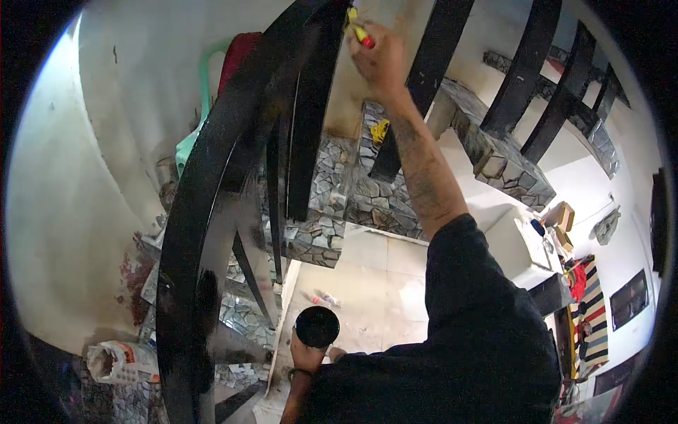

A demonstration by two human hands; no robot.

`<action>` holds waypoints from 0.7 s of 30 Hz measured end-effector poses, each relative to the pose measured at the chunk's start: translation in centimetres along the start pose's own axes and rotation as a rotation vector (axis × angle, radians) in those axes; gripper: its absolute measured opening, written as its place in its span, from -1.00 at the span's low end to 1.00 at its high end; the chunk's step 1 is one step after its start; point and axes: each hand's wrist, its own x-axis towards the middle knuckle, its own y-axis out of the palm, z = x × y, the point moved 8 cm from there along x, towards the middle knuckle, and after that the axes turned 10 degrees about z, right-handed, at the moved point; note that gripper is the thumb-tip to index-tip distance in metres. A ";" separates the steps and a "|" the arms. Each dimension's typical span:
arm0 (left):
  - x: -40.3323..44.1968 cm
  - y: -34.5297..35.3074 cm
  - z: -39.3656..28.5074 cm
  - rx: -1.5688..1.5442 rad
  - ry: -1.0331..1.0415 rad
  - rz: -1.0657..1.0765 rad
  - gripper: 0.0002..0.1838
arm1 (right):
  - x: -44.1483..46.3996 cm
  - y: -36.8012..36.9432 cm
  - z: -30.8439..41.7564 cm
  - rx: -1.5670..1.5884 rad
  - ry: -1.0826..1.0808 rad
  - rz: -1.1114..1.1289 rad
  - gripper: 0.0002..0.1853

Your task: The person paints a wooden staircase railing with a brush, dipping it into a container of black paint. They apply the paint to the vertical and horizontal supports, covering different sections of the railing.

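My right hand (380,60) is raised at the top middle, closed on a paintbrush (361,32) with a yellow handle and a red end. The far end of the brush meets the edge of a black wooden post (314,120); its bristles cannot be made out. Low in the view, my left hand (307,355) is wrapped round a round container of black paint (317,326), held close to my body. Beside both hands runs a curved handrail (185,233), glossy black on top, with patchy greyish areas on its inner side.
Stone-patterned steps (371,191) descend between several black posts. A yellow cloth (380,131) lies on one step. Behind the rail stands a green plastic chair (205,92). An open sack (123,362) sits at lower left. Below, a tiled floor (367,279) and a white cabinet (519,247) show.
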 end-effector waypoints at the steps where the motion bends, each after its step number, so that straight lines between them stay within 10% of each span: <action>1: 0.0 0.0 -0.2 0.001 0.044 0.000 -0.54 | -1.8 1.6 -0.3 -0.079 0.000 0.030 -0.77; 11: -1.2 0.3 6.8 -0.241 -0.102 -0.086 -0.33 | -14.0 6.0 4.5 0.191 0.197 0.327 -0.80; 15: -1.1 -0.8 2.1 0.196 0.134 -0.027 -0.30 | -13.0 9.3 1.5 0.212 0.282 0.703 -0.74; 21: -0.6 -0.2 1.9 0.167 0.143 -0.039 -0.40 | -3.5 4.0 0.3 -0.073 -0.179 0.421 -0.84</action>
